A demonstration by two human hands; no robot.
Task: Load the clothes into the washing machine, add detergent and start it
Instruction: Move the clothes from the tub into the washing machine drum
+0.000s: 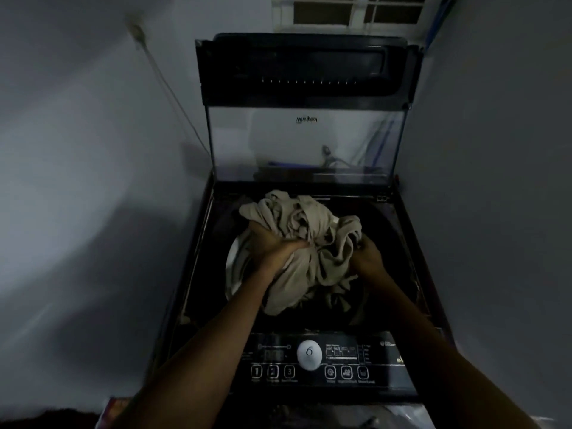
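A black top-loading washing machine [399, 243] stands in front of me with its glass lid [305, 144] raised upright. A bundle of beige clothes [305, 230] sits over the open drum. My left hand [274, 243] grips the bundle on its left side, fingers curled into the fabric. My right hand [368, 255] grips the cloth on the right side. The control panel [322, 363] with a round white dial [309, 354] and a row of buttons lies below my forearms. No detergent is in view.
The machine stands in a narrow corner between grey walls on both sides. A window [349, 10] is above the lid. A cord [167, 85] runs down the left wall. A colourful packet edge [114, 410] shows at the bottom left.
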